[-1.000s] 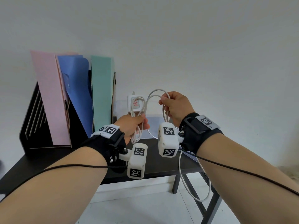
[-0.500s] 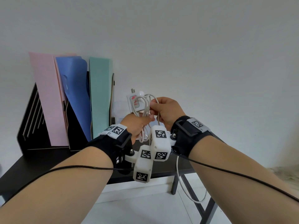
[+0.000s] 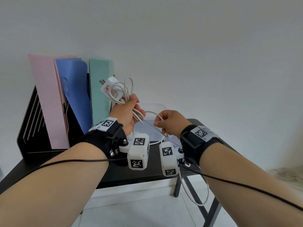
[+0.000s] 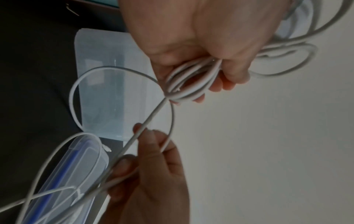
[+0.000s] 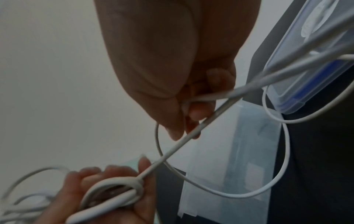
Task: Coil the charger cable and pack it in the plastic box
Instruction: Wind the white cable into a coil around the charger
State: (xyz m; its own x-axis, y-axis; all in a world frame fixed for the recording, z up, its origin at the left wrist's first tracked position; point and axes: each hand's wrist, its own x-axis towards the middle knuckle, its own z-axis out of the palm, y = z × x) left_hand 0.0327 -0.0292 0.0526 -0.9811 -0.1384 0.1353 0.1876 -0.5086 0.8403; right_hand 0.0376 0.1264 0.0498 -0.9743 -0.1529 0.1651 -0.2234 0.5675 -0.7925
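Observation:
My left hand (image 3: pixel 129 112) grips a bundle of white cable loops (image 3: pixel 126 90) with the white charger plug (image 3: pixel 110 89) sticking up to the left. In the left wrist view the coil (image 4: pixel 189 81) lies under its curled fingers (image 4: pixel 226 71). My right hand (image 3: pixel 170 123) pinches the loose cable (image 3: pixel 150 113) a short way to the right, and the rest of the cable (image 3: pixel 193 199) hangs down past the table edge. The clear plastic box (image 4: pixel 109 84) stands on the table behind the hands, its lid (image 4: pixel 76 166) beside it. In the right wrist view the thumb and fingertips (image 5: pixel 178 125) pinch the cable (image 5: pixel 184 142).
A black table (image 3: pixel 101 174) carries a black file rack (image 3: pixel 32 125) with pink, blue and green folders (image 3: pixel 100 89) at the left. A plain white wall stands behind. The floor (image 3: pixel 139 213) shows below, with the table leg (image 3: pixel 211 208) at the right.
The hands have separated: the left hand rose and tilted the plug to the left, while the right hand slid down and right along the cable, drawing out a new length.

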